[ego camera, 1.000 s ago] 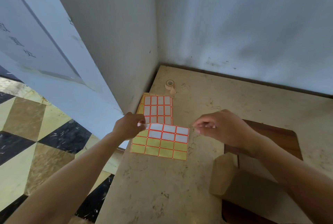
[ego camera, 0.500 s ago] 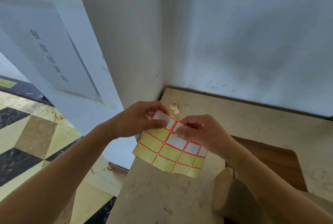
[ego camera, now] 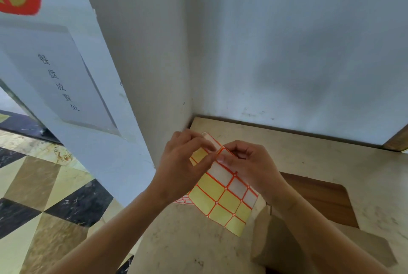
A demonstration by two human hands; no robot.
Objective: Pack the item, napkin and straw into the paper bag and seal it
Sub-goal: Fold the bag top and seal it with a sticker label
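The brown paper bag (ego camera: pixel 313 245) lay on the beige stone worktop (ego camera: pixel 331 159) at lower right, partly over a dark wooden inset (ego camera: pixel 326 198) and partly hidden by the right forearm. Above the worktop, a yellow label sheet with orange-bordered rectangles (ego camera: pixel 220 198) was held tilted in both hands. The left hand (ego camera: pixel 183 163) pinched its upper corner, thumb pressed against fingers; the right hand (ego camera: pixel 247 163) pinched a white label at the sheet's top edge. A second label sheet (ego camera: pixel 182 199) peeked out beneath the left wrist.
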